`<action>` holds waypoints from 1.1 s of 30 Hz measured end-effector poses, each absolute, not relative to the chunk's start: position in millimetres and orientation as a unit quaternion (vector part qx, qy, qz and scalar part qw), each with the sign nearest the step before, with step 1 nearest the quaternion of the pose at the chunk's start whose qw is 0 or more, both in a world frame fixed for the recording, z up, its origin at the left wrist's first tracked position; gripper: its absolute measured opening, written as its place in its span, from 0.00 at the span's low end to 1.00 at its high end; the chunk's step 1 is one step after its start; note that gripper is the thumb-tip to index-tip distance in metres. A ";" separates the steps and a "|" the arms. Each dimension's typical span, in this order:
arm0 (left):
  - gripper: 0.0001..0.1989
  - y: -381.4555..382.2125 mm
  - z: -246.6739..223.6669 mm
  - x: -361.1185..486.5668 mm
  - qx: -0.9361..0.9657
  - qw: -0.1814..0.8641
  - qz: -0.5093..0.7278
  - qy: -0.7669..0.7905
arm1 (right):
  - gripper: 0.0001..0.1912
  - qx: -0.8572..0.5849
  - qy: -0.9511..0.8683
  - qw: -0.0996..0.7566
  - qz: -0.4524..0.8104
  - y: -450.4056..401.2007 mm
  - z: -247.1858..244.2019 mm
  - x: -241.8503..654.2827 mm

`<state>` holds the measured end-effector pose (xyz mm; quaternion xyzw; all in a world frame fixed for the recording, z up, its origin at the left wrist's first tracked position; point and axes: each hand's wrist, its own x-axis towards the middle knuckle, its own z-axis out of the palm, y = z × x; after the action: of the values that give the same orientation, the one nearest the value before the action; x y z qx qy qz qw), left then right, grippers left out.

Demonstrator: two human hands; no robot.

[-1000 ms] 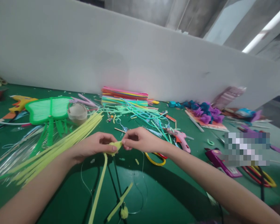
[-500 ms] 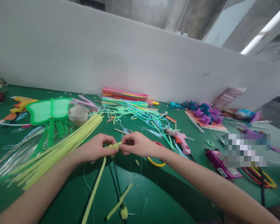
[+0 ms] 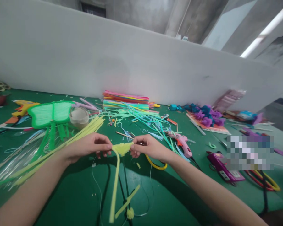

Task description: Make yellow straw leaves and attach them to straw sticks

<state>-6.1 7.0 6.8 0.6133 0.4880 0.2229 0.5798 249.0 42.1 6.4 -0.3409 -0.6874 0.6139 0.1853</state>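
A small yellow-green fuzzy piece (image 3: pixel 122 148) is stretched between my two hands above the green table. My left hand (image 3: pixel 97 146) pinches its left end, and my right hand (image 3: pixel 145 146) pinches its right end. From the left end a yellow strip (image 3: pixel 115 185) hangs down toward me. Below, a short yellow strip (image 3: pixel 128 201) lies beside a yellow fuzzy ball (image 3: pixel 130 213) on dark thin rods. Thin clear thread loops on both sides of these.
Yellow strips (image 3: pixel 89 127) and a green winged shape (image 3: pixel 53 114) lie left. Coloured strips (image 3: pixel 126 102) are stacked at the back. A pink glue gun (image 3: pixel 184 145), yellow ring (image 3: pixel 157 164) and magenta device (image 3: pixel 224 168) sit right; a yellow glue gun (image 3: pixel 23 108) is far left.
My hands have moved apart, and more of the yellow-green piece shows between them. The hanging strip has swung to the right.
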 end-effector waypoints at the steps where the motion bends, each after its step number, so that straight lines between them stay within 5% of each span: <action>1: 0.14 6.7 6.3 -4.5 0.612 0.576 0.228 0.491 | 0.19 -0.342 -0.686 0.187 0.615 41.5 6.3 248.7; 11: 0.12 4.6 -1.2 7.5 0.601 0.551 0.259 0.517 | 0.19 -0.358 -0.687 0.163 0.611 40.7 6.1 250.2; 16: 0.17 8.7 -7.8 8.8 0.505 0.626 0.331 0.494 | 0.18 -0.356 -0.701 0.128 0.604 50.4 17.3 247.3; 20: 0.18 16.5 -16.3 -2.7 0.391 0.666 0.423 0.473 | 0.15 -0.363 -0.599 0.248 0.670 64.4 21.3 244.1; 26: 0.14 17.9 -24.4 -13.7 0.443 0.683 0.404 0.417 | 0.08 -0.332 -0.319 0.484 0.744 65.6 16.7 231.4; 33: 0.40 3.5 -21.4 16.9 0.539 0.670 0.394 0.326 | 0.05 -0.287 -0.197 0.508 0.788 17.8 -5.8 199.7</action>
<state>16.9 3.5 -21.4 0.5387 0.3257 0.3942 0.6695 199.7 17.8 -5.8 -0.2870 -0.1970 0.7879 0.5080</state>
